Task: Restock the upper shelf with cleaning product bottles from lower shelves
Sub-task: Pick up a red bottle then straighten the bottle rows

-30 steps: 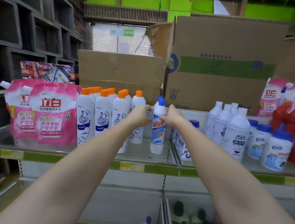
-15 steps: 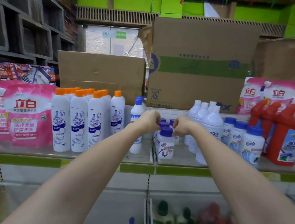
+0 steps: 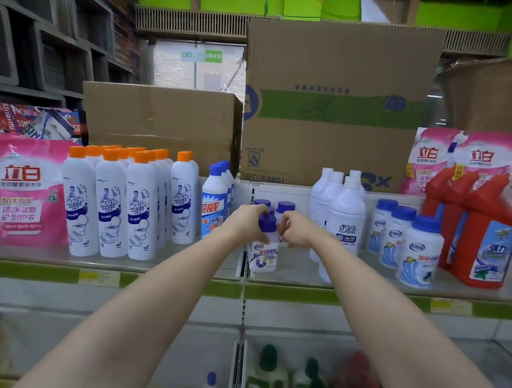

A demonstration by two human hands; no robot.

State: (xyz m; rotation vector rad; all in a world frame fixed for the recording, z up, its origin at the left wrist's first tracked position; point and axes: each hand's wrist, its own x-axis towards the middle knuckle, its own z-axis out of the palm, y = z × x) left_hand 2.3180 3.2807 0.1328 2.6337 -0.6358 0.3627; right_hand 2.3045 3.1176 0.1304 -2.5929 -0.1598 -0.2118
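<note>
Purple-capped bottle (image 3: 263,249) gripped from both sides, left hand (image 3: 246,223) and right hand (image 3: 296,231) closed on it; hemmed by blue-capped bottles (image 3: 215,204), white bottles (image 3: 343,222).

Small white plastic bottle with purple cap (image 3: 264,246) on the upper shelf (image 3: 364,283)

It stands upright near the shelf's front edge (blue-and-white label facing out), gripped at the neck from both sides, with matching purple-capped bottles (image 3: 285,207) just behind.
</note>
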